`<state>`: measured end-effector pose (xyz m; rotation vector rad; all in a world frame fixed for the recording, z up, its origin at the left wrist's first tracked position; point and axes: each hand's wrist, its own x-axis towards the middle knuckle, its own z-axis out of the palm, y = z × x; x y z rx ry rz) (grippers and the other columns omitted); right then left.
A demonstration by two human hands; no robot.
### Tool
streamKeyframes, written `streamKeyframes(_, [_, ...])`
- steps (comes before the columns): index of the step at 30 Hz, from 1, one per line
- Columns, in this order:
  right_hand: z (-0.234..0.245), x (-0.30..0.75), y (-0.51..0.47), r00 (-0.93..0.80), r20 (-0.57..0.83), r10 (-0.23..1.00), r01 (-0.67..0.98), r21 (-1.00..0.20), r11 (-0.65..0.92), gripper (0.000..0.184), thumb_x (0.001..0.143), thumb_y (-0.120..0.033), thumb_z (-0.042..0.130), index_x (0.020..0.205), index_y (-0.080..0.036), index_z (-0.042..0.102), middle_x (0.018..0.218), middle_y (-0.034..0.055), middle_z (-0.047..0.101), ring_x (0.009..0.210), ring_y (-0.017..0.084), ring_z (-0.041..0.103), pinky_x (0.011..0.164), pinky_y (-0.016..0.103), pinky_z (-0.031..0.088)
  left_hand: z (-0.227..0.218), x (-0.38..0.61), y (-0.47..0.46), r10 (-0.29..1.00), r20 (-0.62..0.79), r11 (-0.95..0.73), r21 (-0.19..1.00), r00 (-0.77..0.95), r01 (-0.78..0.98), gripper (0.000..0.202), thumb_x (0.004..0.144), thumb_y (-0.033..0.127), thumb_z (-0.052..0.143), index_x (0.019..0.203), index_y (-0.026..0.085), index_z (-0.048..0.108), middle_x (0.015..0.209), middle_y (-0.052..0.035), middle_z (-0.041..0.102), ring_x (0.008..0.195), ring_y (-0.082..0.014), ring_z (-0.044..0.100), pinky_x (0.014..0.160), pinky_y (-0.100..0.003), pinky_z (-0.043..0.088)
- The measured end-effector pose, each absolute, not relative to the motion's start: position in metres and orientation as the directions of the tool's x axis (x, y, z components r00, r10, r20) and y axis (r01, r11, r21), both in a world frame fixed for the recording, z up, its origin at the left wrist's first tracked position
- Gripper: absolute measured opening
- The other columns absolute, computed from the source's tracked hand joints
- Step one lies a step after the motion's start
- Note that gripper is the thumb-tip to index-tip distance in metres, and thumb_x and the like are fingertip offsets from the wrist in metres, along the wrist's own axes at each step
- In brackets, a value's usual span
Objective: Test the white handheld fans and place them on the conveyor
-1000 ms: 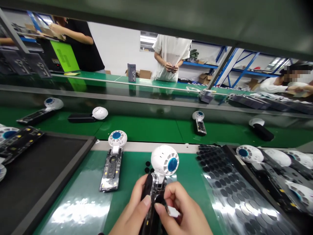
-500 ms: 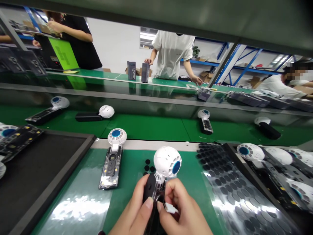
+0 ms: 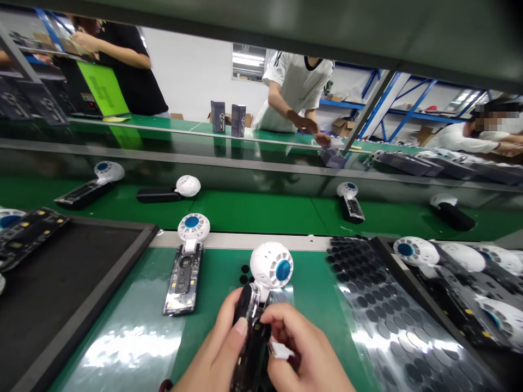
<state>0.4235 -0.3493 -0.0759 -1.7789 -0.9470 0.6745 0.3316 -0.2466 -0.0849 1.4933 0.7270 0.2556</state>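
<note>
A white wall [image 3: 183, 76] closes the far side of the workroom; nearer lie a green belt [image 3: 253, 218] and a green desk [image 3: 220, 332]. At the far left, a person in a black top [image 3: 133, 71] stands by a bright green panel [image 3: 100, 90]. At the near left is a black tray [image 3: 77, 283], a white-headed device [image 3: 30, 239] over its far end. Two more devices, one face up [image 3: 84, 191] and one dark-backed [image 3: 157, 195], lie on the left of the belt. On the desk, right of the tray, a clear-cased device [image 3: 183, 277] lies with its blue-centred head pointing away.

Near the middle, the left hand [image 3: 218, 351] is clamped round the handle of a held device [image 3: 270, 265], whose white head tilts up and faces right. A few black discs [image 3: 245, 268] lie just behind it. The right hand [image 3: 308, 348] has its fingers bent round a small white connector [image 3: 280, 350], the index fingertip at the handle's right side. Two grey boxes [image 3: 238, 121] stand upright beyond, left of a person in a white top [image 3: 296, 81] leaning over the far side.

To the right, a clear sheet of black discs [image 3: 376, 307] lies on the desk, and past it several white-headed devices [image 3: 417, 253] are crowded together.
</note>
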Motion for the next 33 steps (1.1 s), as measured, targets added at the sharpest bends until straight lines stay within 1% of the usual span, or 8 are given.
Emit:
streamKeyframes(3, [-0.075,0.431,-0.352,0.517,0.006,0.856,0.327,-0.925,-0.192,0.018,0.065,-0.007,0.045,0.074,-0.021,0.052,0.061,-0.0052,0.043,0.053,0.009,0.042,0.049,0.019,0.033,-0.092,0.335,-0.241,0.550,-0.372,0.226,0.928,0.748,0.295,0.050,0.077,0.050,0.035,0.115,0.019,0.042,0.120,-0.0066,0.054,0.112,-0.0278,0.045,0.092,-0.038,0.035])
streamKeyframes(6, [-0.071,0.437,-0.356,0.532,0.052,0.845,0.319,-0.937,-0.144,0.015,0.071,-0.010,0.049,0.071,-0.022,0.058,0.073,-0.0024,0.049,0.063,0.010,0.048,0.056,0.019,0.037,-0.106,0.337,-0.236,0.528,-0.437,0.367,0.891,0.728,0.269,0.046,0.076,0.047,0.039,0.113,0.021,0.044,0.121,-0.0056,0.053,0.108,-0.0288,0.048,0.094,-0.042,0.031])
streamKeyframes(11, [-0.066,0.442,-0.361,0.551,0.020,0.834,0.263,-0.953,-0.151,0.021,0.075,-0.010,0.050,0.077,-0.026,0.062,0.074,-0.0028,0.056,0.068,0.011,0.054,0.059,0.019,0.041,-0.124,0.334,-0.238,0.477,-0.392,0.496,0.859,0.787,0.127,0.043,0.070,0.047,0.054,0.102,0.019,0.056,0.109,-0.0076,0.061,0.107,-0.0304,0.048,0.089,-0.039,0.037])
streamKeyframes(16, [-0.066,0.437,-0.360,0.520,0.046,0.853,0.345,-0.924,-0.161,0.030,0.073,-0.007,0.048,0.086,-0.029,0.063,0.078,-0.0032,0.061,0.071,0.010,0.058,0.064,0.019,0.044,-0.125,0.328,-0.247,0.447,-0.352,0.480,0.870,0.822,0.112,0.045,0.071,0.051,0.051,0.106,0.022,0.054,0.115,-0.0054,0.057,0.114,-0.0298,0.042,0.096,-0.041,0.028])
streamKeyframes(19, [-0.066,0.433,-0.359,0.572,0.040,0.819,0.415,-0.876,-0.247,0.021,0.071,-0.009,0.052,0.077,-0.028,0.060,0.068,-0.0059,0.059,0.062,0.009,0.055,0.060,0.016,0.042,-0.125,0.327,-0.247,0.449,-0.322,0.438,0.892,0.834,0.109,0.047,0.071,0.053,0.050,0.107,0.022,0.053,0.117,-0.0056,0.056,0.113,-0.0304,0.042,0.097,-0.042,0.026])
streamKeyframes(23, [-0.068,0.430,-0.359,0.552,0.102,0.828,0.491,-0.842,-0.223,0.016,0.074,-0.013,0.049,0.069,-0.025,0.058,0.066,-0.0050,0.058,0.060,0.008,0.054,0.054,0.015,0.039,-0.119,0.326,-0.245,0.465,-0.277,0.397,0.914,0.841,0.081,0.042,0.073,0.049,0.051,0.104,0.023,0.056,0.113,-0.0045,0.058,0.114,-0.0297,0.041,0.096,-0.040,0.029])
streamKeyframes(29, [-0.070,0.429,-0.359,0.542,0.125,0.831,0.502,-0.841,-0.201,0.018,0.074,-0.012,0.047,0.070,-0.026,0.058,0.069,-0.0037,0.058,0.065,0.009,0.055,0.057,0.016,0.041,-0.103,0.325,-0.251,0.460,-0.337,0.435,0.892,0.821,0.122,0.033,0.077,0.042,0.048,0.105,0.025,0.054,0.117,-0.0026,0.055,0.120,-0.0292,0.033,0.097,-0.041,0.028])
streamKeyframes(33, [-0.069,0.429,-0.360,0.523,0.117,0.844,0.483,-0.857,-0.180,0.025,0.070,-0.005,0.043,0.073,-0.026,0.057,0.072,-0.0034,0.057,0.066,0.008,0.054,0.058,0.015,0.041,-0.102,0.324,-0.252,0.452,-0.326,0.428,0.896,0.831,0.118,0.033,0.078,0.041,0.047,0.107,0.025,0.053,0.118,-0.0022,0.055,0.123,-0.0290,0.028,0.097,-0.041,0.029])
